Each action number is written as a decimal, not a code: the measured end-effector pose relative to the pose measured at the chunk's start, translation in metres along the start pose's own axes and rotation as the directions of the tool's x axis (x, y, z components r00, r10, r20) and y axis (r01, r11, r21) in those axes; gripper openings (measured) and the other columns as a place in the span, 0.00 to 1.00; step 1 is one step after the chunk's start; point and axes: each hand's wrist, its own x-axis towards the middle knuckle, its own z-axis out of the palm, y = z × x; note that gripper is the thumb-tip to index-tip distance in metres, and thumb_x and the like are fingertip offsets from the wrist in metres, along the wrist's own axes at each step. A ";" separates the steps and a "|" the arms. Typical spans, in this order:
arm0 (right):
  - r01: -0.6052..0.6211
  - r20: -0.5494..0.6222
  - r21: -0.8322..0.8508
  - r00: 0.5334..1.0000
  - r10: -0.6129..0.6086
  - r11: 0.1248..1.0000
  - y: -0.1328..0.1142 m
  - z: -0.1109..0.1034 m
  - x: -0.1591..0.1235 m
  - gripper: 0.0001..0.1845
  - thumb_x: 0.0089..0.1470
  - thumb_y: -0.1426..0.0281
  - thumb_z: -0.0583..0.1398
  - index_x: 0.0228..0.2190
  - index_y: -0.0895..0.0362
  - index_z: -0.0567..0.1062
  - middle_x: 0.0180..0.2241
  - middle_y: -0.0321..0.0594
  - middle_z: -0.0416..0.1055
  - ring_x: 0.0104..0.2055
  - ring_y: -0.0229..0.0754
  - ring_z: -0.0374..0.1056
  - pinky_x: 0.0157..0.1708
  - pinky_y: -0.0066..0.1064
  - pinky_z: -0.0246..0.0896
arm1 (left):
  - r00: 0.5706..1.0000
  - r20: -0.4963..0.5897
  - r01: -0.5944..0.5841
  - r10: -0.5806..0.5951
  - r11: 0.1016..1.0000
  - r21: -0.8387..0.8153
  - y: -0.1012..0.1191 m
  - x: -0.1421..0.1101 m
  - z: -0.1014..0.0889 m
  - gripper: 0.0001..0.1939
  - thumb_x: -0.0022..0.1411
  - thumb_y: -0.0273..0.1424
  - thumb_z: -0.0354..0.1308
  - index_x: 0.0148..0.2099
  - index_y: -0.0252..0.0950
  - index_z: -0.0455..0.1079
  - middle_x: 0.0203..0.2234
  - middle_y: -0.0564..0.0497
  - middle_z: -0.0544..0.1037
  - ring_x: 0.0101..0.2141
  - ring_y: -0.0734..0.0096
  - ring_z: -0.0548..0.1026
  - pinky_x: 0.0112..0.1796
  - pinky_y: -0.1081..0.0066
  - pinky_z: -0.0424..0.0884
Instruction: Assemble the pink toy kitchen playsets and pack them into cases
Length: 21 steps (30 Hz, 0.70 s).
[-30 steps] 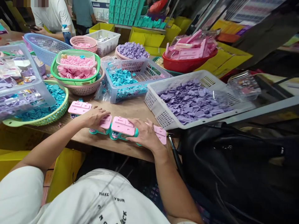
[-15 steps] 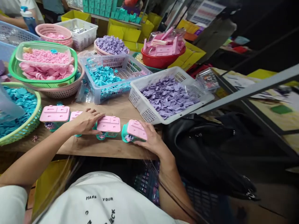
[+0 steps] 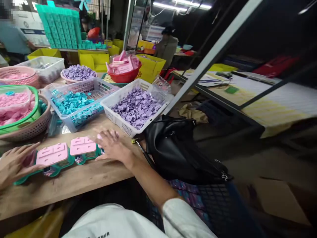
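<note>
A row of toy buses with pink roofs and teal bases stands on the wooden table near its front edge. At the row's left end, my left hand (image 3: pixel 15 163) is around one toy bus (image 3: pixel 29 159), thumb along the near side and fingers behind. Two more, a left-middle bus (image 3: pixel 53 154) and a right-middle bus (image 3: pixel 83 147), stand untouched between my hands. My right hand (image 3: pixel 111 145) grips the rightmost toy bus (image 3: pixel 99 141), its thumb on the near side; that hand is slightly blurred and hides most of the toy.
Behind the row stand a basket of teal parts (image 3: pixel 71 124), a white basket of purple parts (image 3: pixel 121 125) and a green basket (image 3: pixel 37 109) with pink parts. A hammer-like tool (image 3: pixel 141 147) and black bag (image 3: pixel 173 155) lie right. A slanted metal post (image 3: pixel 210 54) rises there.
The view has swung right. My right hand has brought its toy bus against the row, closing the gap. My left hand has shifted from the middle of the row to its left end.
</note>
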 end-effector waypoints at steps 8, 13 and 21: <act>0.069 0.106 0.064 0.991 -0.076 0.996 -0.001 0.016 0.023 0.39 0.60 0.44 0.55 0.68 0.39 0.55 0.67 0.49 0.59 0.64 0.58 0.60 0.62 0.63 0.51 | 0.999 -0.018 0.050 -0.049 0.997 0.062 0.058 0.007 0.003 0.38 0.57 0.60 0.49 0.67 0.77 0.37 0.50 0.55 0.81 0.42 0.34 0.75 0.40 0.45 0.66; 0.094 0.016 0.142 0.995 -0.097 0.985 0.034 -0.014 0.012 0.34 0.60 0.49 0.60 0.64 0.45 0.66 0.67 0.47 0.60 0.65 0.54 0.59 0.64 0.56 0.53 | 0.997 -0.060 0.058 -0.057 0.998 0.013 0.059 0.007 0.015 0.42 0.55 0.59 0.54 0.65 0.83 0.33 0.53 0.61 0.79 0.46 0.32 0.74 0.44 0.40 0.65; -0.539 -0.009 -0.051 0.842 0.539 0.841 0.220 -0.091 0.050 0.19 0.61 0.76 0.56 0.51 0.59 0.78 0.53 0.50 0.75 0.55 0.51 0.70 0.58 0.39 0.62 | 0.994 -0.105 -0.023 -0.014 0.940 -0.339 0.132 0.079 -0.013 0.31 0.55 0.56 0.60 0.61 0.68 0.66 0.56 0.56 0.76 0.52 0.45 0.73 0.49 0.51 0.70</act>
